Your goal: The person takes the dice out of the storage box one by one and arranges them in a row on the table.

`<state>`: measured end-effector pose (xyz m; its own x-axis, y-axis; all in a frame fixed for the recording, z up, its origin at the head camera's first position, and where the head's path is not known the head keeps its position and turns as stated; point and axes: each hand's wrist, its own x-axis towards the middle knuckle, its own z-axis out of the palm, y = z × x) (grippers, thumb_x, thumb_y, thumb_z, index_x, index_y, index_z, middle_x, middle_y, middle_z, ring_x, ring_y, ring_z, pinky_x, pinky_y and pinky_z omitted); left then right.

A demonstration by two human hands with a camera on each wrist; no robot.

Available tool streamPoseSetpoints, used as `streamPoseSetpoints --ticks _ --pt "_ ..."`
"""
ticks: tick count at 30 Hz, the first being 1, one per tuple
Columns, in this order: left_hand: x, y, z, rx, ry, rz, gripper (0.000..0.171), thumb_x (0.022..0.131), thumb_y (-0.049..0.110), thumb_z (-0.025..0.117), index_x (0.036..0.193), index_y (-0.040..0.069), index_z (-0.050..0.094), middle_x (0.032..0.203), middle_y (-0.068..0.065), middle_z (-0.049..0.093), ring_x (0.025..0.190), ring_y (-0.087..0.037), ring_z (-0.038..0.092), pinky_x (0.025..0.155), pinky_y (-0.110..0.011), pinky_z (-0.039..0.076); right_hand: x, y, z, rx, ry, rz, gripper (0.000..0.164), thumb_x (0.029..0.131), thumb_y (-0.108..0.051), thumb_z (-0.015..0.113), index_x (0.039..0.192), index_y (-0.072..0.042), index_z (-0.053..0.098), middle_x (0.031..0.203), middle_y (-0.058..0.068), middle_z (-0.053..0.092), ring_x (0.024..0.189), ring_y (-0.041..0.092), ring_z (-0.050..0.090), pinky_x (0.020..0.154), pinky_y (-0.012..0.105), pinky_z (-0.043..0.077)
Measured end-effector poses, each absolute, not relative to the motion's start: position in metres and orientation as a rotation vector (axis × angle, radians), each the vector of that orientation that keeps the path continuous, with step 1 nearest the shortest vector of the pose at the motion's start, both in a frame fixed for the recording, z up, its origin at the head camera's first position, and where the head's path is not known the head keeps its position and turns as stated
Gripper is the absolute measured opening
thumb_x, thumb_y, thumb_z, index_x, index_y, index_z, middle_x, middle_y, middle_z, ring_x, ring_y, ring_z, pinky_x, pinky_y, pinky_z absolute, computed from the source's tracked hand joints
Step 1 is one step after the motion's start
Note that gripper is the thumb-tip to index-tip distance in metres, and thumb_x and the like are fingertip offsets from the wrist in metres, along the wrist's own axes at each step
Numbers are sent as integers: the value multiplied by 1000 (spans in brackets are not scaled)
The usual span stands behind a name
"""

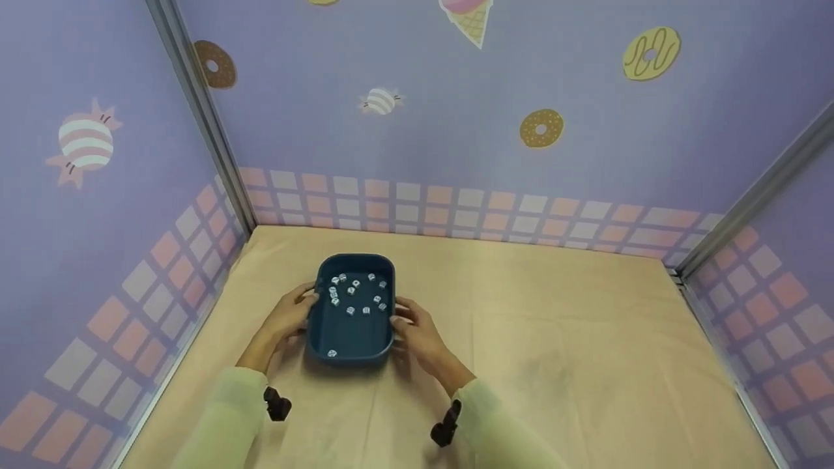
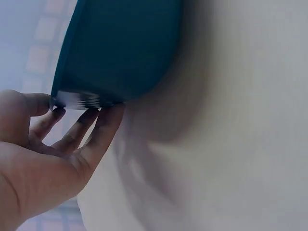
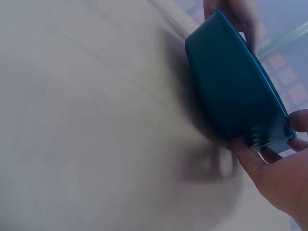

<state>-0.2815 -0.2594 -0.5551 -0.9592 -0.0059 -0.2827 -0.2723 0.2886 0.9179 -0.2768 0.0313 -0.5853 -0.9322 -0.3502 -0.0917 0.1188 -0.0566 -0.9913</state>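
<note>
A dark teal rectangular tray [image 1: 355, 335] with rounded corners is between my two hands. Several small white dice [image 1: 352, 290] are scattered in it, mostly toward the far half, while a single die [image 1: 332, 354] sits in the near left corner. My left hand [image 1: 287, 318] grips the left side, thumb at the rim and fingertips against the outer wall, as the left wrist view shows. On the opposite side my right hand [image 1: 420, 332] holds the wall the same way. Both wrist views show the tray's outside [image 3: 226, 77] raised above the cloth, with shadow below.
A beige cloth [image 1: 554, 352] covers the table. Purple walls [image 1: 443, 111] with sweets and a checkered band stand at the back and both sides, joined by metal corner posts [image 1: 205, 117]. Black wrist devices [image 1: 277, 404] hang at both cuffs.
</note>
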Motion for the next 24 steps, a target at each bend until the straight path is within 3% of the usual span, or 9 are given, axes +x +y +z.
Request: streamPoseSetpoints --ticks 15,24 --pt "-282 -140 -547 -101 2389 1789 50 112 18 48 160 6 44 140 -29 60 118 -41 66 83 -52 63 -265 154 -575 -188 1994 -2102 52 106 -7 56 156 -1 45 153 31 49 131 47 58 91 58 60" --pt "-267 -111 -564 -113 2342 1764 49 113 22 50 160 10 47 147 -27 57 120 -37 66 86 -52 62 -238 182 -591 -62 1996 -2123 52 105 -8 57 156 -2 46 150 30 51 125 44 62 90 56 61"
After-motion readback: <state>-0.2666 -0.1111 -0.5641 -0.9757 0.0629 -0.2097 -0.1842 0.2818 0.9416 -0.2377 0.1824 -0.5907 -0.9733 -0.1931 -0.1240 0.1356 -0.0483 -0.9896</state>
